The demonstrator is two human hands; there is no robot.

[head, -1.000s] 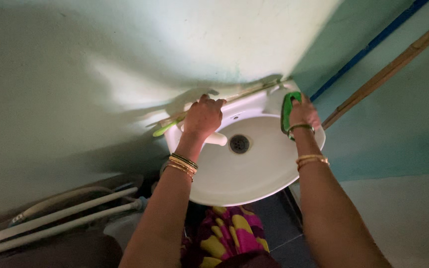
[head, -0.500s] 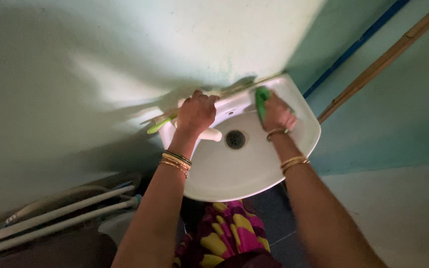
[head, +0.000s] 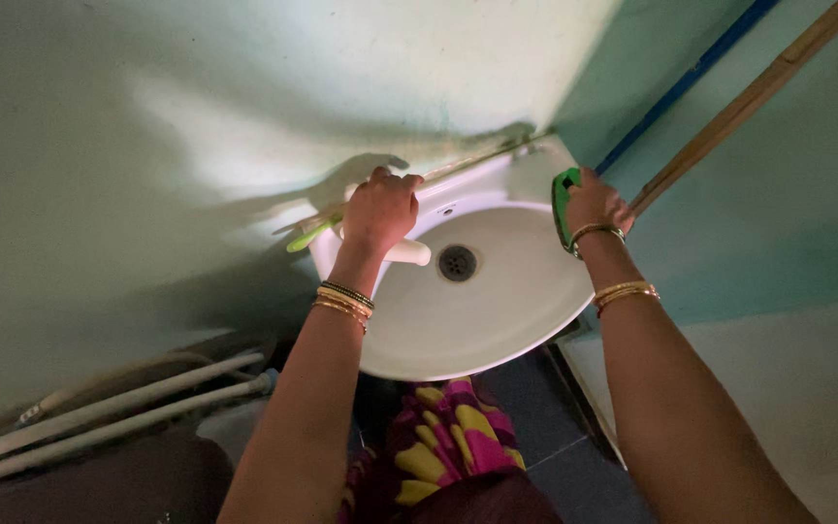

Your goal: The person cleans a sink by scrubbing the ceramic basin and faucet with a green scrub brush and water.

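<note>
A white wall-mounted wash basin (head: 482, 320) with a dark round drain (head: 457, 262) hangs against a pale green wall. My left hand (head: 378, 212) grips the white tap (head: 407, 252) at the basin's back left rim. My right hand (head: 594, 206) is closed on a green scrubber (head: 562, 206) and presses it against the basin's right rim. Gold bangles circle both wrists. A light green object (head: 308, 236) lies on the ledge just left of my left hand.
White pipes (head: 109, 412) run low along the wall at left. A blue pipe (head: 691, 82) and a brown wooden strip (head: 749, 102) slant across the wall at upper right. A pink and yellow garment (head: 443, 437) and dark floor tiles lie below the basin.
My right hand has swept the green scrubber from the back middle of the basin out to the right rim. My left hand stays on the tap.
</note>
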